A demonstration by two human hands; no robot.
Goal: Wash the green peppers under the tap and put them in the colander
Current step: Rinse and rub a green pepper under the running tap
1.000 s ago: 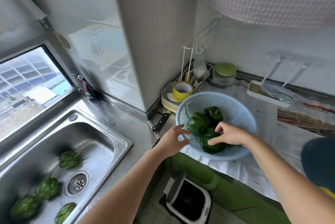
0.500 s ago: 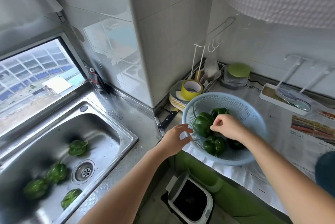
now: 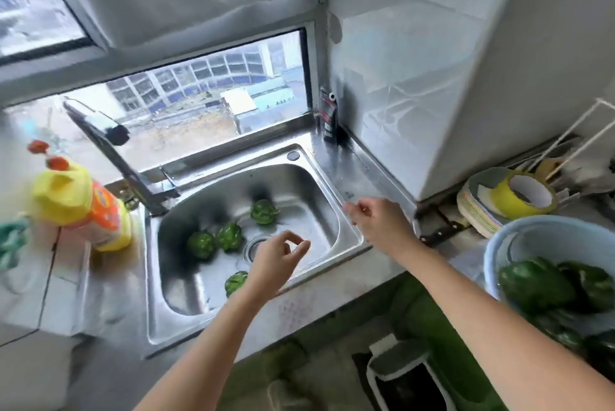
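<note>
Several green peppers lie in the steel sink [image 3: 339, 221]: one at the back [image 3: 264, 211], two side by side on the left [image 3: 228, 236] [image 3: 200, 245], and one at the front [image 3: 235, 282], partly behind my left wrist. My left hand [image 3: 278, 261] hovers over the drain, empty, fingers loosely curled and apart. My right hand [image 3: 382, 219] is above the sink's right rim, empty, fingers apart. The pale blue colander [image 3: 499, 244] at the right edge holds washed peppers [image 3: 532, 284]. The tap [image 3: 109, 138] slants over the sink's left; no water shows.
A yellow and orange detergent bottle [image 3: 83, 207] stands left of the sink. A roll of yellow tape [image 3: 524, 194] sits on stacked plates beside the colander, with a black-handled knife [image 3: 439, 234] in front. A bin [image 3: 402, 377] is on the floor below.
Both hands have left the colander and moved left to the sink, empty. The view swung left, so the sink is central and the colander sits at the right edge.
</note>
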